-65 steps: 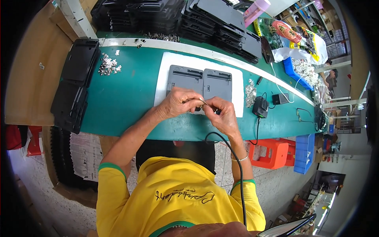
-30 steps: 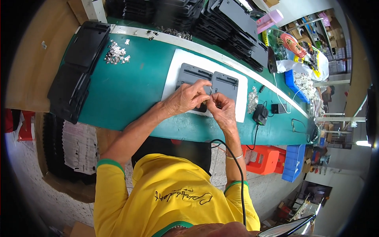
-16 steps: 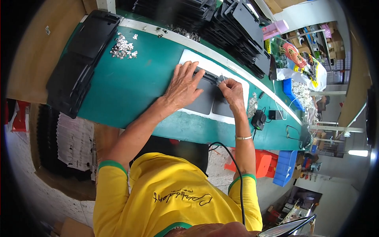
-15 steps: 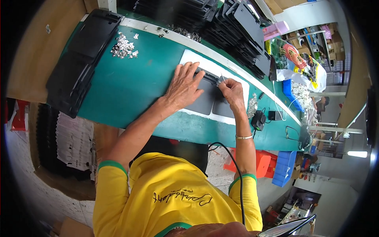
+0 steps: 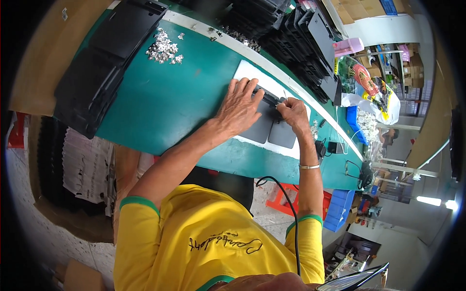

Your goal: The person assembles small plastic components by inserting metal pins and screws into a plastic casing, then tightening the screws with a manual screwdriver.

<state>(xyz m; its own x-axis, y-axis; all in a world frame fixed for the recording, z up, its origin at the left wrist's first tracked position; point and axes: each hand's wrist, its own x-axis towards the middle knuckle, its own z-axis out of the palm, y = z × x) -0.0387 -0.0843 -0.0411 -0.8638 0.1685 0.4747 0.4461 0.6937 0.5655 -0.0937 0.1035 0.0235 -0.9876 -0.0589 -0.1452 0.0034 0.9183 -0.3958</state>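
Both hands (image 5: 264, 109) still on grey panels (image 5: 269, 131).

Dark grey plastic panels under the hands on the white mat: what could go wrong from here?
1. The left hand lies flat on the two dark grey plastic panels; if it lifts, they could slide on the white mat.
2. The right hand pinches something too small to identify at the panels' far edge; it might drop and get lost.
3. The black cable hanging by the right arm could snag.

Yellow short-sleeved shirt (image 5: 213, 237) with green-edged cuffs, black script across it; thin bangle (image 5: 308, 167) on right wrist.
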